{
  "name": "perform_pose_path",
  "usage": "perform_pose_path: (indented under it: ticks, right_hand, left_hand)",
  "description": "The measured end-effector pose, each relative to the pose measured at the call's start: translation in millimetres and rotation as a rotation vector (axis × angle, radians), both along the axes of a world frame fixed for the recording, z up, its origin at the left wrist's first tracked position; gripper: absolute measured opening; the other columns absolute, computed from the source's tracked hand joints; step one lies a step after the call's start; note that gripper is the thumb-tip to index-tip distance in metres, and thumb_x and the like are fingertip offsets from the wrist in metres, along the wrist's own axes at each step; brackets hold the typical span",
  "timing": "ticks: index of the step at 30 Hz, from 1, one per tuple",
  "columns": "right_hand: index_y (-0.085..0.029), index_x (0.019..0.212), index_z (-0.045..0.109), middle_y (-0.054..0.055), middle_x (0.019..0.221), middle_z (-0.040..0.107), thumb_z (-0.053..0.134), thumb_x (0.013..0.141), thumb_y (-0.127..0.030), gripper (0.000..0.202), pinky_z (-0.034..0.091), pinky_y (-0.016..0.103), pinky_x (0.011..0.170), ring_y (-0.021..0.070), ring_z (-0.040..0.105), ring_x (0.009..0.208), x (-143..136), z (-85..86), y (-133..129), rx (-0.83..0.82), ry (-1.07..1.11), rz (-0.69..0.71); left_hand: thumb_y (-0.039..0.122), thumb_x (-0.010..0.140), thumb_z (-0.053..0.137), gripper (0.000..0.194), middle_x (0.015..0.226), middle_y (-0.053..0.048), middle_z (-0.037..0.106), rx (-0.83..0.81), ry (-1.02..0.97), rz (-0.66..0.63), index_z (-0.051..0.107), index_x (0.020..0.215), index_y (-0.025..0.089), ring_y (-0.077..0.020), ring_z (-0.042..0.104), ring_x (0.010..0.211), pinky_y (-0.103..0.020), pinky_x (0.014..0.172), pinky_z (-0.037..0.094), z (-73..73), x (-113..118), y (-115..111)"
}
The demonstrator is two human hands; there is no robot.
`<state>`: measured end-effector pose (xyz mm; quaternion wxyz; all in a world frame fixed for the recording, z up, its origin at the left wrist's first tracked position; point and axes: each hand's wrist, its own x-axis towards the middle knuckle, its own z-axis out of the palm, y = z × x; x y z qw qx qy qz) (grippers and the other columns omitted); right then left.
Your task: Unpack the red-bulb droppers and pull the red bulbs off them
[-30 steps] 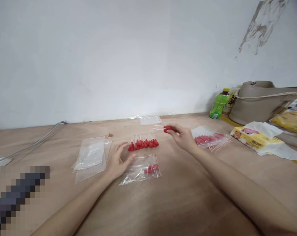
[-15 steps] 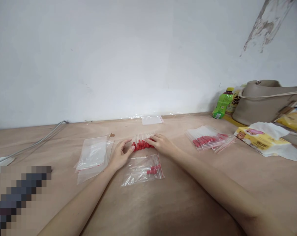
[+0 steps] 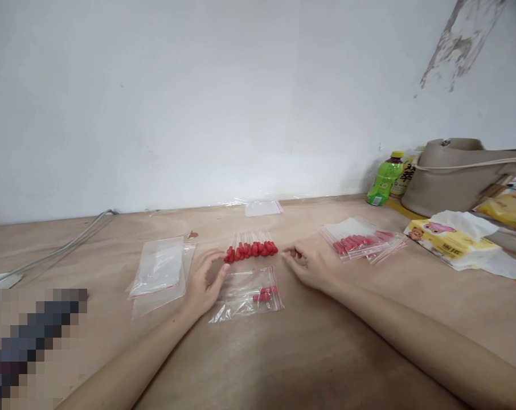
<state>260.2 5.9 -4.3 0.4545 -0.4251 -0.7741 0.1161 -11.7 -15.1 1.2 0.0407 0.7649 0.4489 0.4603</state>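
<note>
Several droppers with red bulbs (image 3: 252, 249) and thin clear stems lie side by side in a row, bulbs toward me. At the row's left end is my left hand (image 3: 207, 279), its thumb and fingers apart and nothing held. My right hand (image 3: 304, 265) rests on the table just right of the row, fingers loosely curled and apart from the bulbs, with nothing visible in it. In front of the row lies a clear zip bag (image 3: 241, 293) with a few red-bulbed droppers inside; my left thumb is by its upper left corner.
Flat clear bags (image 3: 158, 270) are stacked at the left. Filled bags of red-bulbed droppers (image 3: 358, 242) lie at the right, beside a yellow tissue pack (image 3: 454, 245). A green bottle (image 3: 385, 179) and a beige bag (image 3: 448, 179) stand behind. A grey cable (image 3: 76, 242) crosses the left.
My right hand has left the droppers and moved right, toward me. My left hand has shifted slightly back and left. The row of red bulbs now shows fully and looks more even.
</note>
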Motion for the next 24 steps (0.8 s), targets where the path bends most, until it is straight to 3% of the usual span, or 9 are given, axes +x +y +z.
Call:
perform_pose_path:
  ticks: [4, 7, 11, 16, 20, 24]
  right_hand:
    - [-0.019, 0.075, 0.062, 0.000, 0.066, 0.058, 0.056, 0.078, -0.029, 0.012, 0.041, 0.025, 0.064, 0.0124, 0.052, 0.066, 1, -3.6, -21, -0.118, -0.099, 0.150]
    - [-0.021, 0.076, 0.067, 0.001, 0.065, 0.057, 0.057, 0.077, -0.029, 0.012, 0.038, 0.027, 0.069, 0.0140, 0.051, 0.071, -7, 1.7, -29, -0.129, -0.205, 0.244]
    - [-0.023, 0.087, 0.068, 0.002, 0.069, 0.057, 0.057, 0.078, -0.029, 0.016, 0.037, 0.027, 0.069, 0.0142, 0.050, 0.073, -18, 4.9, -31, -0.159, -0.258, 0.278]
    - [-0.022, 0.088, 0.067, 0.002, 0.081, 0.060, 0.062, 0.073, -0.032, 0.018, 0.038, 0.027, 0.073, 0.0149, 0.052, 0.079, -25, 2.1, -29, -0.223, -0.212, 0.365]
    - [-0.020, 0.086, 0.067, 0.001, 0.080, 0.063, 0.056, 0.077, -0.024, 0.014, 0.041, 0.022, 0.065, 0.0119, 0.055, 0.071, -26, -1.8, -23, -0.434, -0.101, 0.490]
    - [-0.017, 0.084, 0.066, 0.001, 0.077, 0.064, 0.053, 0.080, -0.027, 0.017, 0.042, 0.021, 0.061, 0.0112, 0.055, 0.067, -30, -4.2, -22, -0.535, 0.043, 0.459]
  left_hand:
    - [0.024, 0.083, 0.049, 0.018, 0.110, -0.007, 0.055, -0.087, 0.144, -0.222, 0.058, 0.098, 0.020, -0.0184, 0.051, 0.105, -0.034, 0.092, 0.041, 6.6, 11, -26]
    - [0.026, 0.084, 0.048, 0.023, 0.113, -0.007, 0.055, -0.208, 0.246, -0.319, 0.058, 0.104, 0.022, -0.0182, 0.053, 0.104, -0.034, 0.090, 0.043, 6.0, 17, -36]
    - [0.031, 0.084, 0.049, 0.032, 0.117, -0.006, 0.055, -0.325, 0.279, -0.302, 0.052, 0.114, 0.023, -0.0190, 0.051, 0.109, -0.036, 0.093, 0.042, 2.9, 20, -35]
    - [0.034, 0.082, 0.051, 0.035, 0.118, -0.005, 0.055, -0.380, 0.265, -0.277, 0.050, 0.115, 0.024, -0.0193, 0.051, 0.108, -0.036, 0.092, 0.042, 2.4, 21, -32]
    - [0.034, 0.083, 0.050, 0.036, 0.119, -0.004, 0.054, -0.387, 0.271, -0.301, 0.048, 0.117, 0.024, -0.0188, 0.050, 0.110, -0.035, 0.093, 0.041, 2.7, 21, -32]
    - [0.033, 0.083, 0.050, 0.035, 0.118, -0.004, 0.054, -0.373, 0.268, -0.337, 0.048, 0.117, 0.025, -0.0184, 0.050, 0.109, -0.034, 0.092, 0.041, 4.2, 22, -33]
